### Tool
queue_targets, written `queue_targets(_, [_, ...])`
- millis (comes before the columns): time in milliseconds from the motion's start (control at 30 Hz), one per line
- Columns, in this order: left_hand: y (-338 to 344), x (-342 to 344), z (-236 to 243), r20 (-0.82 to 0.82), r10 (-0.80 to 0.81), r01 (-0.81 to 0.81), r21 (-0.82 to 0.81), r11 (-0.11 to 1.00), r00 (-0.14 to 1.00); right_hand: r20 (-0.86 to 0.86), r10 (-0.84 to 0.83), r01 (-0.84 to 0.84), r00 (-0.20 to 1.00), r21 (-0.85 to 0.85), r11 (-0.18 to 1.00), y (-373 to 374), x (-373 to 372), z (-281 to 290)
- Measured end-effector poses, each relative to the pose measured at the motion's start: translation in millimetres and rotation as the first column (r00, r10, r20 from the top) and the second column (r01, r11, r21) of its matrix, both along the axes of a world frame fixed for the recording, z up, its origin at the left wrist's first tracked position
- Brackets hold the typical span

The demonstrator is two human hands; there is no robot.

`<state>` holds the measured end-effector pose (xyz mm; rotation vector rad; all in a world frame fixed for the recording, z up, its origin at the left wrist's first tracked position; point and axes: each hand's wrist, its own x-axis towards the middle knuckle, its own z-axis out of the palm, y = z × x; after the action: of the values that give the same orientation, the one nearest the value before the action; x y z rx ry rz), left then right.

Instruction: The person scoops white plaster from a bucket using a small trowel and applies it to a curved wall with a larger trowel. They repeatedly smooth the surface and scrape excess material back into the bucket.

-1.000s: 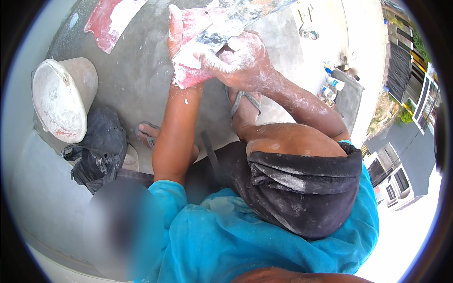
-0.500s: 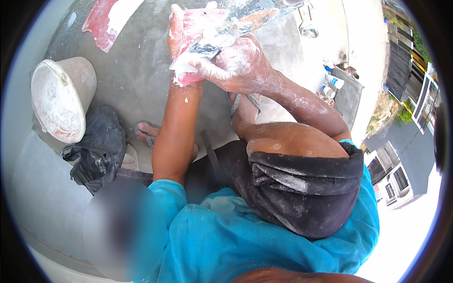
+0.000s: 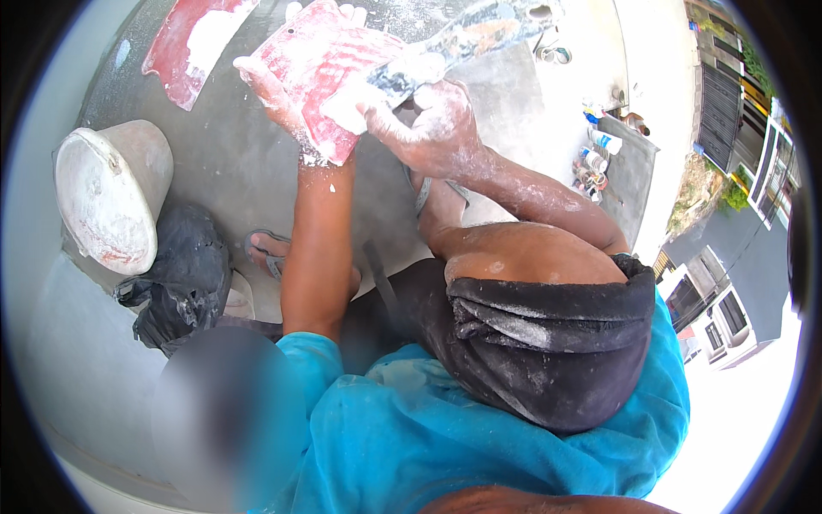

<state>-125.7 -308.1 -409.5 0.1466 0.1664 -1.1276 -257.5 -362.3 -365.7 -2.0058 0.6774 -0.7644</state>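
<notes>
Together, hands [image 3: 445, 133] bearing red plate [image 3: 318, 51], gripping scraper [image 3: 467, 38], blue-white container [image 3: 605, 140], label illegible

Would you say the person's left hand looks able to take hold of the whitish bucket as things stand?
Probably not: the left hand is supporting the red plate, so it looks occupied. Otherwise the way seems free, with no object seen between that hand and the whitish bucket.
</notes>
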Motion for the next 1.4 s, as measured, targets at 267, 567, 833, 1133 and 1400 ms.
queue_targets(267, [4.5, 12.5, -1.1, 0.21, 0.131, -0.174, 0.201, 0.964, 0.969, -0.444, -0.367, 0.436, 0.818, 0.061, 0.898, -57.4, -17.5, -19.2])
queue_targets(567, [16.8, 18.0, 12.3, 0.213, 0.162, -0.219, 0.279, 0.935, 0.964, -0.396, -0.291, 0.146, 0.871, -0.358, 0.922, -57.6, -12.3, -61.4])
queue_targets(833, [28.2, 32.0, -1.5, 0.645, -0.223, -0.385, 0.66, 0.645, 0.731, 0.055, -0.555, 0.169, 0.83, 0.924, 0.344, -57.8, -20.6, -18.9])
queue_targets(1133, [24.1, 38.3, 12.9, 0.938, -0.253, -0.327, 0.168, 0.93, -0.237, 0.298, -0.552, -0.355, 0.778, 0.935, 0.005, -73.5, -36.1, -14.3])
queue_targets(1400, [13.7, 33.7, 20.2, 0.934, -0.296, -0.466, 0.175, 0.867, -0.2, 0.106, -0.579, 0.211, 0.808, 0.866, 0.454, -83.5, -50.8, -11.1])
